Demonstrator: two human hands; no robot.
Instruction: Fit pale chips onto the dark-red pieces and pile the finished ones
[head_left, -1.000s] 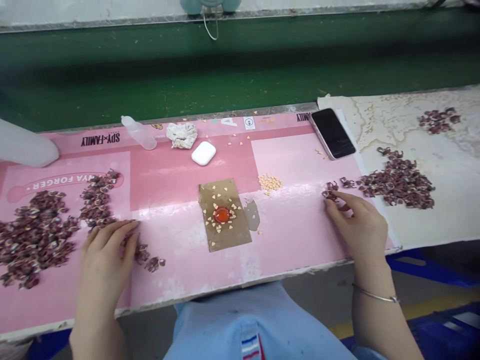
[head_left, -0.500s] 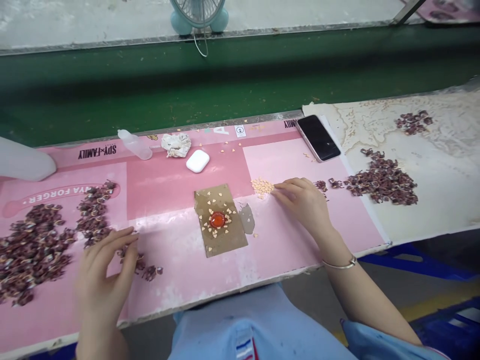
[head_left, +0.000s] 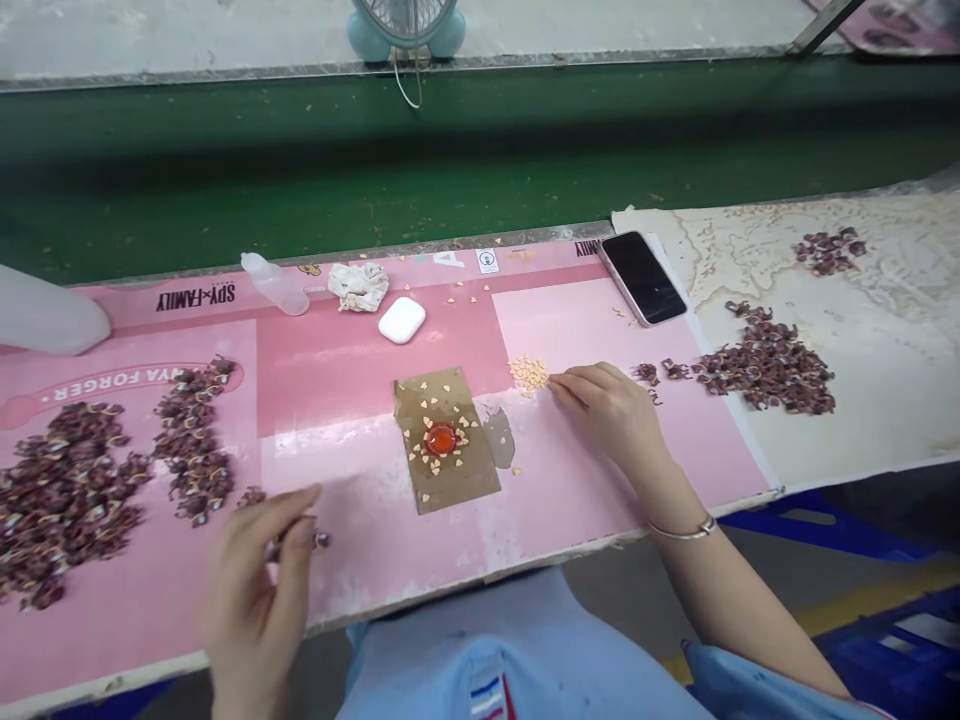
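My left hand [head_left: 259, 585], a little blurred, hovers over a few small dark maroon pieces [head_left: 321, 540] near the table's front edge; thumb and forefinger are apart with nothing visible between them. My right hand [head_left: 611, 415] rests at the right edge of a heap of tiny cream-coloured chips [head_left: 529, 372]. Its thumb and fingertips are pressed together, and whatever lies between them is too small to see. Between the hands lies a brown rectangular sheet [head_left: 480, 475]. A round orange-red blob [head_left: 442, 439] sits on it, ringed by scattered cream chips.
Maroon pieces form a big pile [head_left: 67, 500] at left, a narrower one [head_left: 193, 440] beside it, and another [head_left: 772, 365] at right. Along the back are a squeeze bottle [head_left: 274, 285], crumpled tissue [head_left: 358, 287], white case [head_left: 402, 319] and phone [head_left: 643, 278].
My left hand has moved right and slightly toward me, from beside the narrow pile to over the loose maroon pieces. My right hand stays beside the chips. The view has shifted slightly.
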